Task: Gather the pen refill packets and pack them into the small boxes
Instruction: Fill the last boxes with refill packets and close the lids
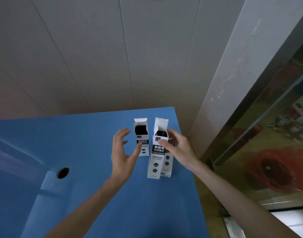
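both of our bare forearms reach in from the bottom edge, over a smooth matte blue table (95, 143) with a round dark hole (63, 172) at about nine o'clock from our hands.

our right hand (179, 148) grips the tall box (155, 157) near its top, thumb curled across the printed front and the other fingers wrapped around the far side. this box is a slim upright carton of thin white card, rectangular, with a dark blue band of white characters, small round icons lower down and a square code near the rim. its top flap stands open, and dark contents show in the mouth; we cannot tell whether these are the refill packets. a second carton (167, 164) of the same print stands touching it, just behind at three o'clock, mostly hidden by our hand.

our left hand (123, 152) hovers with fingers spread and lightly curved, holding nothing, palm turned toward the boxes. its thumb overlaps the lower front of a third box (141, 138) in our view, though we cannot tell if it touches. that carton stands upright at eleven o'clock from the held one, a little apart, flap raised, black contents visible inside.

beyond the table rises a pale panelled wall (112, 57) with thin vertical seams. at three o'clock a glossy surface (276, 160) shows blurred red and yellow shapes.
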The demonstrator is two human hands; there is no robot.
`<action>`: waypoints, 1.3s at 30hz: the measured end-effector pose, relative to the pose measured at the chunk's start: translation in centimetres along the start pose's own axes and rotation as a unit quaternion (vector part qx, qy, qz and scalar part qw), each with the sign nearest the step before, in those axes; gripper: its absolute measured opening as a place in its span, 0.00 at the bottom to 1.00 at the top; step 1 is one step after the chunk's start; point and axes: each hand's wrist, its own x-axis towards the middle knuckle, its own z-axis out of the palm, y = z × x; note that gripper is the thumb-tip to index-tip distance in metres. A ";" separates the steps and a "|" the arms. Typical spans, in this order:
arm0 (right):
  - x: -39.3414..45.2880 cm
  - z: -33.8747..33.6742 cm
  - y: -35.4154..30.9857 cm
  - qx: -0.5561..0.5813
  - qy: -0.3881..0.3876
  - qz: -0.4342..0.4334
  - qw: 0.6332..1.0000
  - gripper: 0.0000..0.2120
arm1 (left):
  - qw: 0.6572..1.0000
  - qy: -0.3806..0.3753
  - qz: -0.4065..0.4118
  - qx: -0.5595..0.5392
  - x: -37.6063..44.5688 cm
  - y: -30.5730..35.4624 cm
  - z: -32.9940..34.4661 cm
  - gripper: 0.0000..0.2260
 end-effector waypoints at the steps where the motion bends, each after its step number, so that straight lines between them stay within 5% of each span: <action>1: -0.5 0.2 0.2 0.007 0.000 -0.002 1.000 0.20 | 1.000 -0.007 0.018 0.015 -0.6 0.1 -0.1 0.23; 9: -4.3 2.5 1.7 0.035 0.013 0.005 0.999 0.21 | 0.985 -0.169 -0.004 -0.023 -5.1 -0.1 0.8 0.28; 25: -6.5 3.2 4.6 -0.016 0.013 -0.015 1.000 0.13 | 0.969 -0.240 -0.050 0.003 -5.2 -0.7 -0.3 0.19; 39: -6.6 3.9 3.5 0.055 0.066 -0.034 0.996 0.06 | 0.965 -0.260 -0.025 0.015 -5.3 -1.0 -1.2 0.21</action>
